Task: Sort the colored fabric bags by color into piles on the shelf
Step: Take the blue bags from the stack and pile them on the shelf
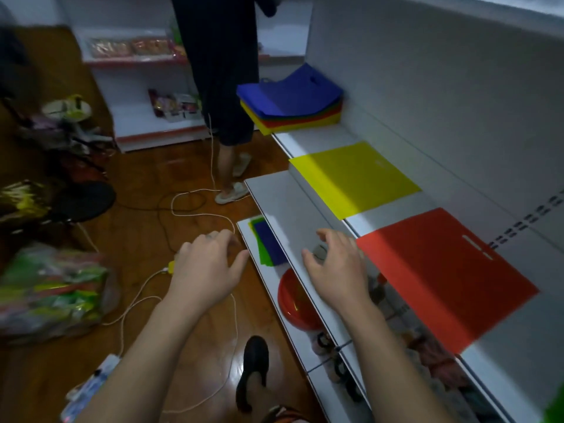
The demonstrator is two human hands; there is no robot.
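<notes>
A mixed stack of fabric bags (pixel 290 99), blue on top with green, red and yellow edges under it, lies at the far end of the white shelf (pixel 320 141). One yellow bag (pixel 354 178) lies flat mid-shelf. A red bag (pixel 442 276) lies flat nearer me. Green and blue bags (pixel 267 242) show on a lower shelf. My left hand (pixel 207 267) hovers over the floor left of the shelves, fingers loosely curled, holding nothing. My right hand (pixel 335 267) hovers over the middle shelf just left of the red bag, fingers loosely spread and empty.
Another person (pixel 222 71) stands by the far end of the shelf. Cables (pixel 195 209) run across the wooden floor. A plastic sack of colourful goods (pixel 52 288) sits at left. A red bowl (pixel 297 300) and small goods fill the lower shelves. My foot (pixel 253 370) is below.
</notes>
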